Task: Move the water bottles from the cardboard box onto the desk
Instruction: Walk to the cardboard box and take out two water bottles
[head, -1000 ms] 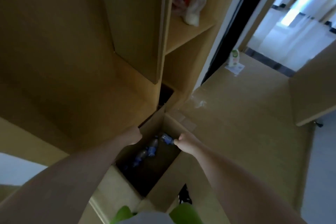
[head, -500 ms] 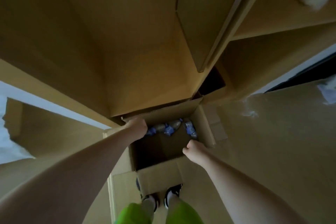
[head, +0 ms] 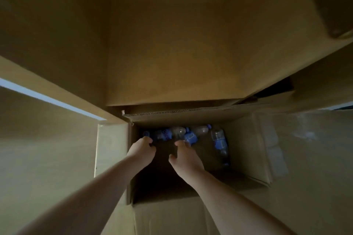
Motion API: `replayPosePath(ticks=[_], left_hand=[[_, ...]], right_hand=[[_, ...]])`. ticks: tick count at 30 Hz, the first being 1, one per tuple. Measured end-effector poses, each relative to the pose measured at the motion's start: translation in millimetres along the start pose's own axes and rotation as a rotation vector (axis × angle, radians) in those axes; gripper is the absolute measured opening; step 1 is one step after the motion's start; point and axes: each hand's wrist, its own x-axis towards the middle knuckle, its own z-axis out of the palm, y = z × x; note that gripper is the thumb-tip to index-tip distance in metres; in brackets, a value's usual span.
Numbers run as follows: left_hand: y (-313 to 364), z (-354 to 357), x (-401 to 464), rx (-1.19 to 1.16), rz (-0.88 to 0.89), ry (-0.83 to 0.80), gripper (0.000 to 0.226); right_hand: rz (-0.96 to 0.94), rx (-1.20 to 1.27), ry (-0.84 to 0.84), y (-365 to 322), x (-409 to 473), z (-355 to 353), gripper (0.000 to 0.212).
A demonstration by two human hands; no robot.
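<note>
The open cardboard box (head: 246,150) lies below me with its flaps folded out. Several clear water bottles with blue labels (head: 178,133) lie on their sides along its far wall, and one more bottle (head: 219,139) lies by the right wall. Both arms reach down inside. My left hand (head: 142,149) has half-curled fingers right beside the leftmost bottle's blue cap. My right hand (head: 184,155) has spread fingers whose tips touch a blue-labelled bottle (head: 190,137). Neither hand grips a bottle. The wooden desk top (head: 313,168) stretches to the right of the box.
A tall wooden cabinet panel (head: 172,53) rises just behind the box. Another wooden surface (head: 47,149) lies to the left. The box's near flap (head: 168,217) and left flap (head: 112,149) stick out toward me. The light is dim.
Both hands have let go of the box's rim and gone down inside toward the bottles. My head has leaned closer, so the box looks larger.
</note>
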Motion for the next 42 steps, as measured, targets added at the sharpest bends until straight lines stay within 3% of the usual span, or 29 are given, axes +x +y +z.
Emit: replayPosePath(ticks=[6,15,21,27,31,33,37,39,42], left_hand=[[-39,54,87,-0.025,-0.08,0.093,0.048],[-52,107,190,0.058,-0.124,0.171,0.056],[-61,118,199,0.234,-0.042,0.445,0.028],[-58,113,156,0.322,0.084,0.364,0.035],[-42,94,125,0.29,0.192,0.233,0.038],[-34,84,112,0.197,0.228,0.151,0.029],[-9,67,91,-0.151,0.21,-0.018,0.015],[2,62,86,-0.184,0.221,-0.06,0.012],[20,62,78,-0.299,0.235,0.012,0.01]], right_hand=[[-0.098,-0.076,-0.042,47,90,66,0.047],[0.016,0.035,-0.156,124,168,133,0.049],[0.075,0.145,-0.187,160,180,142,0.046],[0.059,0.18,-0.187,161,167,127,0.048],[-0.014,0.224,-0.205,142,153,110,0.068],[-0.094,0.254,-0.25,131,144,100,0.079],[-0.249,0.155,-0.214,127,121,81,0.078],[-0.232,0.243,-0.188,129,107,70,0.079],[-0.114,0.389,-0.193,124,96,53,0.071]])
